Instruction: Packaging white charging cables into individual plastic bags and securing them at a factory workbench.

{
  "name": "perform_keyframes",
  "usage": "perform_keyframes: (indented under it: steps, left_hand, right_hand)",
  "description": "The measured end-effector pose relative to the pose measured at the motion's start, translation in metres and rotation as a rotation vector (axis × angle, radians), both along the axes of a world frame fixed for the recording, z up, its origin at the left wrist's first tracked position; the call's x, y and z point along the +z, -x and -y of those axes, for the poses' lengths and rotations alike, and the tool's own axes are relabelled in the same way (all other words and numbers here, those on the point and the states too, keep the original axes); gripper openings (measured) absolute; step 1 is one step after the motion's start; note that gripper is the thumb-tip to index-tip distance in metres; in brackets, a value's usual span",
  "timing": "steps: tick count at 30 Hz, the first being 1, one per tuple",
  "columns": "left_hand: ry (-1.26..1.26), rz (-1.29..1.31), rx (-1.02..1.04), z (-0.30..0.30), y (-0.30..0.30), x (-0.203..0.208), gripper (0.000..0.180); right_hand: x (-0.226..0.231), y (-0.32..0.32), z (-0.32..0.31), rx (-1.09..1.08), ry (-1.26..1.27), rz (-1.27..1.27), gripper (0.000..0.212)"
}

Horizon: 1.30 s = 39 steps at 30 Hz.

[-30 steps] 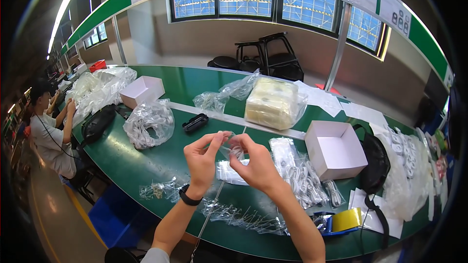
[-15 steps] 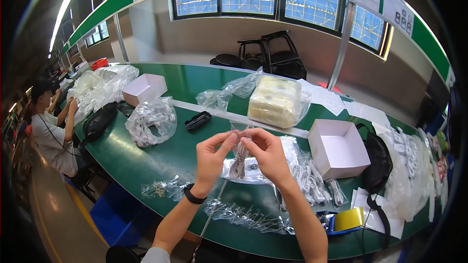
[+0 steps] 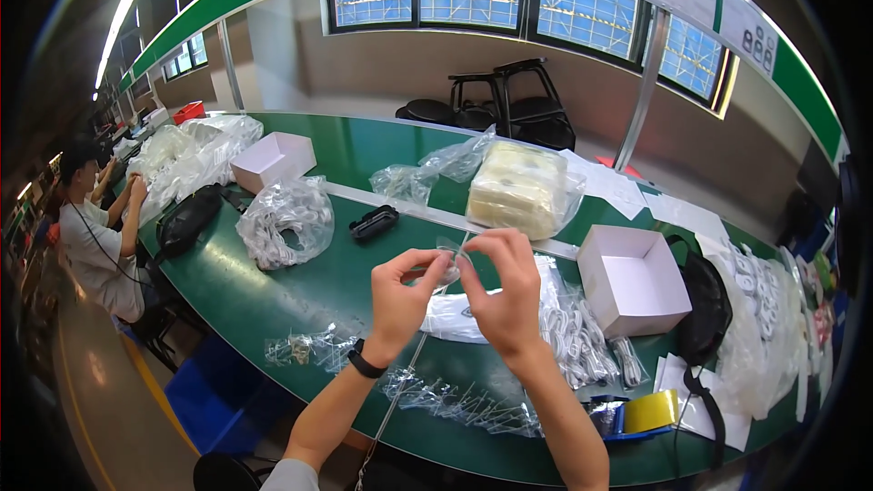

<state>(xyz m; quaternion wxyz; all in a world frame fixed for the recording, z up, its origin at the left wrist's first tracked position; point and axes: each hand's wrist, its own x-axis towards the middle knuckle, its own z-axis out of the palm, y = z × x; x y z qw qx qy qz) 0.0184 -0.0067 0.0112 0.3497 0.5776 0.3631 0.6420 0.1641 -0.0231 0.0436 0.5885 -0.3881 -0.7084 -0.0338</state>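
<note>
Over the middle of the bench my two hands meet at a small clear plastic bag (image 3: pixel 449 244). My left hand (image 3: pixel 405 295) pinches the bag between thumb and fingertips. From the right, my right hand (image 3: pixel 506 295) grips the bag's upper edge, its index finger raised and curled. The bundled white cable in the bag is mostly hidden behind my fingers now. Below them lies a white plastic packet (image 3: pixel 455 316). Several bagged white cables (image 3: pixel 582 341) are piled just right of my right hand.
An empty-looking white box (image 3: pixel 634 277) and a yellow tape roll in a blue dispenser (image 3: pixel 647 413) stand to the right. Clear small bags (image 3: pixel 459 407) line the near edge. A bag of coiled cables (image 3: pixel 286 223) and a black case (image 3: pixel 374 223) lie left. A co-worker (image 3: pixel 95 227) sits far left.
The bundled cable hung visibly beneath my fingers before; now it is mostly out of sight behind them. My right hand has turned, raising its index finger at the bag's edge.
</note>
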Motion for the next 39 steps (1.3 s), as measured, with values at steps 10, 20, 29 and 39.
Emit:
perform_keyframes:
  steps: [10, 20, 29, 39]
  left_hand:
    - [-0.188, -0.263, 0.053, 0.005, -0.005, -0.003, 0.010]
    - [-0.403, -0.442, 0.077, 0.007, -0.002, 0.003, 0.011]
    - [-0.515, -0.498, -0.058, 0.018, -0.013, 0.007, 0.011]
    - [-0.418, -0.415, -0.216, 0.034, -0.032, -0.008, 0.010]
  right_hand:
    - [-0.004, -0.009, -0.005, -0.010, -0.054, 0.196, 0.016]
    - [0.013, -0.023, 0.006, 0.101, 0.017, 0.337, 0.011]
    - [0.026, -0.042, 0.034, 0.025, 0.138, 0.554, 0.009]
    - [-0.016, -0.053, 0.057, -0.045, 0.291, 0.034, 0.004]
